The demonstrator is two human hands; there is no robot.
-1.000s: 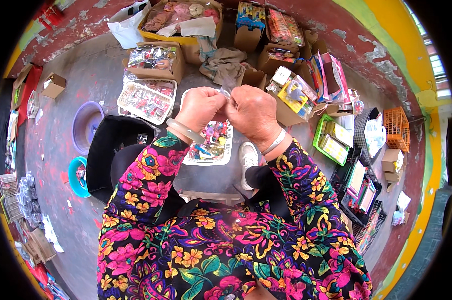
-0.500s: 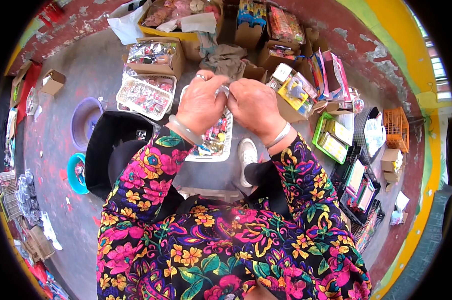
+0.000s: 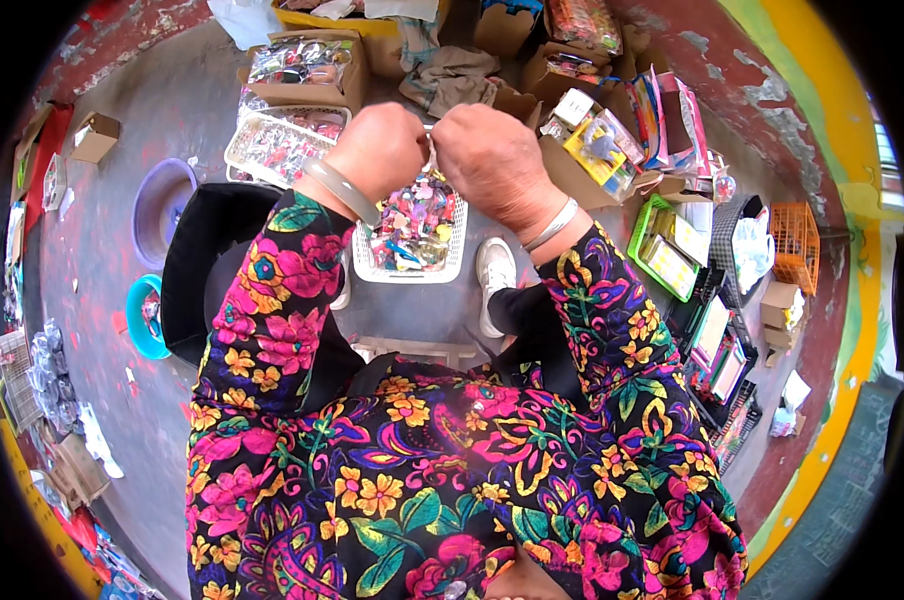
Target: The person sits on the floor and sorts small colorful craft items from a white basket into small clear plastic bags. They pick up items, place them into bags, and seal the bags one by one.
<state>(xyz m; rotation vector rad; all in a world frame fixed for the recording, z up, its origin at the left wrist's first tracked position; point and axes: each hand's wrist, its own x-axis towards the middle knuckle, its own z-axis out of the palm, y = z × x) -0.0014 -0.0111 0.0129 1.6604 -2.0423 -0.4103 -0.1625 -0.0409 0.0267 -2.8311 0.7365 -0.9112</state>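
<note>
My left hand (image 3: 380,150) and my right hand (image 3: 494,160) are held up close together over a white plastic basket (image 3: 458,262). The fingers of both are curled closed, their tips turned away from me. Between them shows a narrow whitish sliver (image 3: 431,157), too small to make out. The basket below holds a heap of small colourful trinkets (image 3: 412,225), partly covered by my hands. Just left of it, another white basket (image 3: 240,150) is full of small items in clear packets (image 3: 284,148).
Left are a black container (image 3: 187,270), a purple basin (image 3: 162,215) and a teal basin (image 3: 144,317). Cardboard boxes (image 3: 344,90) of packaged goods line the far side. Right stand a green basket (image 3: 644,262), an orange crate (image 3: 794,248) and a black crate (image 3: 717,385).
Both hands have moved farther from me and now sit higher in the picture. More of the trinket basket shows beneath them. The fingers remain closed.
</note>
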